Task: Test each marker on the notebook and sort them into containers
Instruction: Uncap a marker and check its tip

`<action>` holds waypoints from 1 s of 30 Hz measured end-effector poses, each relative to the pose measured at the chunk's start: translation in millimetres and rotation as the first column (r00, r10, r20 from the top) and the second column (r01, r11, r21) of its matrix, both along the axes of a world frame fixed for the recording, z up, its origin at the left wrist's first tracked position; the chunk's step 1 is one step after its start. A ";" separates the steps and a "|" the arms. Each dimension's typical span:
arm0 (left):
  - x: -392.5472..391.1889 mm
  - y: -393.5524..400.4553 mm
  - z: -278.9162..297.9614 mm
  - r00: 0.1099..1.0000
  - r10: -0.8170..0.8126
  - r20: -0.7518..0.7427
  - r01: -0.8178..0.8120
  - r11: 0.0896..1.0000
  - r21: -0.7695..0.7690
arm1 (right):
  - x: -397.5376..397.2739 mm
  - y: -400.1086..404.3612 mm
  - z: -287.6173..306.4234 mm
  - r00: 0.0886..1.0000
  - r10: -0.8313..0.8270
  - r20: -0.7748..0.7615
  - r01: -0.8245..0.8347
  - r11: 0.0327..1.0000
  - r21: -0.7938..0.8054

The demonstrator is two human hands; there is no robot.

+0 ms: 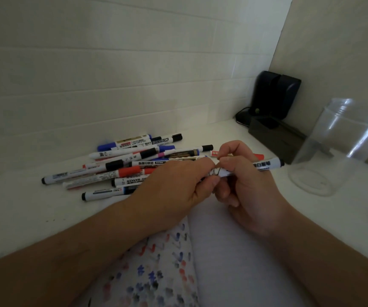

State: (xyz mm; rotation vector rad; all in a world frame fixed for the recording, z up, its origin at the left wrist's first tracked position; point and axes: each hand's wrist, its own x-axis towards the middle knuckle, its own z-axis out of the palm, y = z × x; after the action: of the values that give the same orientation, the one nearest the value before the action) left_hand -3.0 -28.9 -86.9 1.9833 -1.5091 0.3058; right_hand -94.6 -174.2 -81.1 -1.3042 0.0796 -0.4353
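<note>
Two hands meet over the middle of my view, both gripping one marker point(265, 166). My left hand point(174, 187) curls its fingers point(209, 181) round the marker's left end, which is hidden inside that grip, so I cannot tell whether it holds a cap or the barrel. My right hand point(242, 180) pinches the white barrel between thumb and forefinger, the other fingers curled beneath it. The marker lies roughly level, its black end sticking out to the right past my right hand.

Under both wrists lies the open notebook point(234, 262). Its left page is covered with short strokes of red, blue and black; the right page looks blank.

Behind my left hand a loose pile of markers point(134, 165) lies on the white desk point(23, 207), crossing one another, with black, blue and red caps among them. One more marker with a red end point(258, 155) shows just behind my right hand.

On the right side of the desk stands a clear jar point(333, 147), upright and open at the top. Beyond it, near the corner of the wall, sits a dark box point(273, 140), with a black device point(276, 96) upright behind that, a cable trailing from its base.
</note>
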 end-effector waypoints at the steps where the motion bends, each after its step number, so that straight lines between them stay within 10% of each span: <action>1: 0.6 0.0 -1.7 0.997 0.027 0.069 -0.028 1.000 0.011 | 0.5 1.0 -0.8 0.999 -0.032 -0.011 0.032 0.999 -0.039; 18: 7.2 10.0 8.7 0.973 0.039 -0.228 0.006 0.981 0.194 | -8.7 -19.0 15.3 0.997 0.037 -0.066 -0.042 0.996 -0.083; 30: 8.4 8.7 4.5 0.987 0.149 0.064 -0.162 0.870 0.466 | -9.2 -22.4 3.0 0.954 -0.222 -0.200 0.074 0.824 -0.562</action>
State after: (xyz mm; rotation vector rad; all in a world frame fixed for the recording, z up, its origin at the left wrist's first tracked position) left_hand 5.4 -20.1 -82.4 2.4973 -1.5486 0.0250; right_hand -103.7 -196.5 -78.1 -1.9353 0.2960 -0.4353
